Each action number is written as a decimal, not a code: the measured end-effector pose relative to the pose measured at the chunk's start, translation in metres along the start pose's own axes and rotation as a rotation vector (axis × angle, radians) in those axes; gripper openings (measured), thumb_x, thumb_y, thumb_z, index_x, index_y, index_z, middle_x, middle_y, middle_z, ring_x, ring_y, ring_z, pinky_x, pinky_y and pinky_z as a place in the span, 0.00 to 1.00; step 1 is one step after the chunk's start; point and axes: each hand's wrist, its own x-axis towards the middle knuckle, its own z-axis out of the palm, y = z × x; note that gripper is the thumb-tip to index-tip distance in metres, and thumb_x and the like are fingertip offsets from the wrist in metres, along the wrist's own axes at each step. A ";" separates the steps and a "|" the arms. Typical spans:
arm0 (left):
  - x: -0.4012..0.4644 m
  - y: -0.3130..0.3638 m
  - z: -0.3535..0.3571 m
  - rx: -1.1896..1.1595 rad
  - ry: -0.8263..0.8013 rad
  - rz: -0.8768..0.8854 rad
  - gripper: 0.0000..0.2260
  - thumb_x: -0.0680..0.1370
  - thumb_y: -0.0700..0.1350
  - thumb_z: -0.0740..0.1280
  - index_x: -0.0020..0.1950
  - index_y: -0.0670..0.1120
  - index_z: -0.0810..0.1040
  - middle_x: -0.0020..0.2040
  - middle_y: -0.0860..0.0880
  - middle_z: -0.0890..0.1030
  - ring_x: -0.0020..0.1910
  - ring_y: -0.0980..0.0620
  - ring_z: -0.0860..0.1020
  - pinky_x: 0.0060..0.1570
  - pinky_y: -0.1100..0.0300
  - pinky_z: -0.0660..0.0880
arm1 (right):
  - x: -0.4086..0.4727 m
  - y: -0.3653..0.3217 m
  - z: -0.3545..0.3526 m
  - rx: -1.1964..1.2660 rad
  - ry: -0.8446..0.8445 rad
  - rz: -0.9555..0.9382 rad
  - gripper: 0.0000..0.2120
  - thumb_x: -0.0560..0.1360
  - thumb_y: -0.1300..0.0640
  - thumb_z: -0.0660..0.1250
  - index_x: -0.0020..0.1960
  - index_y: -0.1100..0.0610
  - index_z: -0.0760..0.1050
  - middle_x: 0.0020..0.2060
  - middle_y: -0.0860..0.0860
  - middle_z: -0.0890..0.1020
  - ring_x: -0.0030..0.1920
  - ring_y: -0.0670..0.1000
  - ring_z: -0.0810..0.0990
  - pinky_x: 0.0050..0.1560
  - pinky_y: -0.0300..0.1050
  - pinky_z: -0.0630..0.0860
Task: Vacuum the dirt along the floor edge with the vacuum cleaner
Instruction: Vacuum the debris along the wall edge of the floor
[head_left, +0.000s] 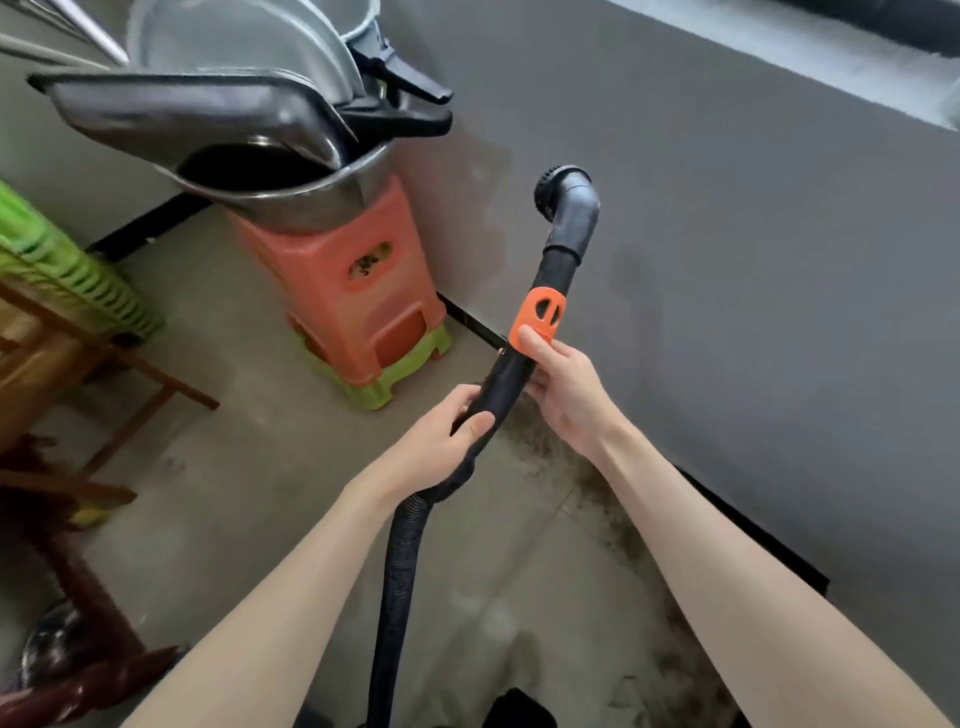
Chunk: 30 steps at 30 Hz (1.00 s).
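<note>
Grey wall (727, 260) at 2 o'clock; concrete floor (249, 426); black skirting (753, 525); orange stool (358, 291) at 11; wooden furniture (78, 374) at 9; even light.

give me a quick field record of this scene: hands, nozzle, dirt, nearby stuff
left hand: grips the black wand low, near the ribbed hose
right hand: holds the wand higher, thumb on the orange collar
nozzle: raised in front of the grey wall, off the floor
dirt: dark debris along the floor edge by the wall, below the hands
nearby: orange stool carrying metal pans
</note>
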 end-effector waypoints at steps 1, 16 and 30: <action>0.013 -0.004 -0.005 0.009 -0.013 -0.013 0.10 0.82 0.49 0.58 0.63 0.56 0.67 0.53 0.58 0.76 0.56 0.55 0.75 0.59 0.53 0.71 | 0.013 0.001 0.000 -0.005 0.015 0.001 0.08 0.79 0.54 0.66 0.49 0.58 0.78 0.41 0.50 0.83 0.42 0.47 0.82 0.45 0.39 0.80; 0.211 -0.297 0.034 -0.061 0.159 -0.135 0.04 0.80 0.57 0.60 0.49 0.60 0.65 0.32 0.54 0.71 0.25 0.60 0.71 0.28 0.59 0.66 | 0.270 0.252 -0.046 -0.151 0.115 0.015 0.08 0.78 0.55 0.68 0.55 0.56 0.76 0.47 0.51 0.81 0.50 0.50 0.81 0.50 0.43 0.77; 0.352 -0.551 0.113 0.173 0.011 -0.246 0.17 0.80 0.58 0.60 0.56 0.44 0.67 0.43 0.45 0.77 0.39 0.48 0.76 0.41 0.54 0.73 | 0.436 0.503 -0.158 -0.044 0.079 0.168 0.13 0.82 0.58 0.61 0.62 0.65 0.73 0.54 0.58 0.77 0.57 0.56 0.76 0.59 0.51 0.75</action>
